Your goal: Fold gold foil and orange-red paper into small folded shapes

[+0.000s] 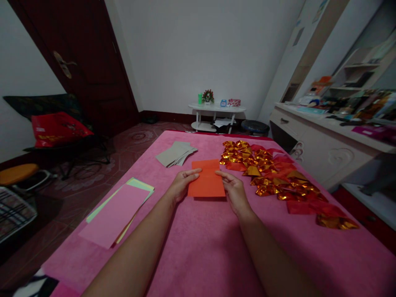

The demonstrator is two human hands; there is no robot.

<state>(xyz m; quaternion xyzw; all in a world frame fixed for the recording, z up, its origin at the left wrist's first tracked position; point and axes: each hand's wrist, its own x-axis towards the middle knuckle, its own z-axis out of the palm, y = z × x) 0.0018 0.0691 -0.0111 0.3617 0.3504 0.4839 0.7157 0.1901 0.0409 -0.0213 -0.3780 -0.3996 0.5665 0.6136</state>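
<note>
An orange sheet of paper (206,185), with a crease across its upper part, is held just above the pink table cover (198,247). My left hand (182,183) pinches its left edge, thumb on top. On the opposite edge my right hand (233,187) grips it the same way, with the fingers underneath partly hidden. To the left lies a stack of coloured paper strips (117,214), pink on top with green and yellow below. Grey sheets (176,153) are fanned out beyond my left hand. Right of my right hand are several folded gold foil and red paper pieces (266,163).
A white side table (216,108) with small items stands by the far wall, a dark round stool (255,127) beside it. Along the right runs a cluttered white dresser (321,128). At left, a red bag (58,128) sits on a folding chair near a brown door (77,62).
</note>
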